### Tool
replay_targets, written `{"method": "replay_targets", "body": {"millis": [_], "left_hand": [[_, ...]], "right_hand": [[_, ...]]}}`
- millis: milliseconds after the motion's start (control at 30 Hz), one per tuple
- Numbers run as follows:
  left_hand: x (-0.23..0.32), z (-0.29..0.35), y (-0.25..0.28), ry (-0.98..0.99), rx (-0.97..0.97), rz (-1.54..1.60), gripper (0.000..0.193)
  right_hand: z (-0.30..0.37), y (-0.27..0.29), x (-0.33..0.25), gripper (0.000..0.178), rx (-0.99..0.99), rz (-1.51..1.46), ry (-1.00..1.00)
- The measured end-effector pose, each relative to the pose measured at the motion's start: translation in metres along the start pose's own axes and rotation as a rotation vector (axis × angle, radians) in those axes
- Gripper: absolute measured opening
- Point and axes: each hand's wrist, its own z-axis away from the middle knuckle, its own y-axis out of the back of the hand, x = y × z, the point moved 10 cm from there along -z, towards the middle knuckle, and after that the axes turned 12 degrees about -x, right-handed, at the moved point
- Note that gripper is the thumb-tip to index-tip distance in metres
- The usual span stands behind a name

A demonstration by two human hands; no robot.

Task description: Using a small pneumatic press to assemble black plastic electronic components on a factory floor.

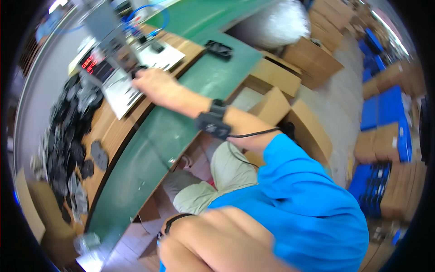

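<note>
Head view | right hand (156, 86) at small dark piece (137, 70), low on boxy grey metal machine (105, 26); grip can't be told | left arm (217, 245) blurred, grip unclear | flat, crumpled-looking black pieces (63, 136) heaped beside machine

Red lit digits, two rows, on dark display panel (93, 65) beside grey machine (105, 27) on table (199, 86); blurred, not surely legible; pale marking on black wrist device (212, 125), too small to read; other lettering indistinct.
</note>
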Motion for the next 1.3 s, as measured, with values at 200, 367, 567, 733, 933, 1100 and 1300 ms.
{"method": "replay_targets", "body": {"millis": [200, 367, 567, 733, 933, 1100, 1300], "left_hand": [[0.006, 0.092, 0.074, 0.358, 0.51, -0.391, 0.06], [0.009, 0.144, 0.105, 0.614, 0.657, -0.642, 0.059], [0.1, 0.231, 0.132, 0.805, 0.95, -1.114, 0.076], [0.102, 0.169, 0.138, 0.927, 0.637, -1.398, 0.048], [0.135, 0.125, 0.166, 0.843, 0.335, -2.079, 0.043], [0.129, 0.111, 0.218, 0.827, 0.207, -2.37, 0.049], [0.116, 0.098, 0.247, 0.744, 0.214, -2.437, 0.044]], "right_hand": [[0.005, -0.003, -0.006, 0.015, -0.008, 0.092, -0.014], [-0.005, -0.022, 0.003, 0.011, 0.005, 0.106, -0.089], [0.001, -0.023, 0.005, 0.016, 0.019, -0.009, -0.041], [0.015, -0.002, 0.008, 0.017, 0.1, -0.088, -0.02], [0.015, 0.012, 0.001, 0.026, 0.118, -0.007, 0.01], [0.015, 0.014, -0.007, 0.028, 0.117, 0.017, 0.037], [0.015, 0.013, -0.005, 0.027, 0.103, 0.022, -0.002]]}}
